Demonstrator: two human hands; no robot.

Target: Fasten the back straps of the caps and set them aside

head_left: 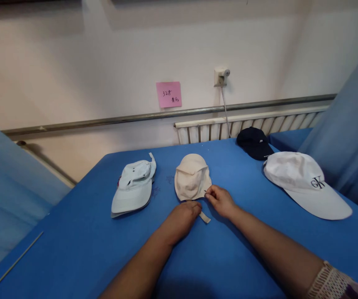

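Note:
A beige baseball cap (191, 176) lies in the middle of the blue table, its back opening towards me. My left hand (183, 216) is closed at the near edge of the cap, its fingers on the strap (205, 217), whose free end sticks out to the right. With thumb and finger together, my right hand (220, 200) pinches the cap's near right corner, beside a small metal buckle (205, 191). The part of the strap under my left fingers is hidden.
Pale blue caps (133, 187) lie stacked at left. A white cap (303, 178) with black letters and a dark cap (255, 143) are at right. A thin stick (16, 261) lies front left. Blue curtains (347, 116) flank the blue table (228, 265); a radiator (203, 131) stands behind.

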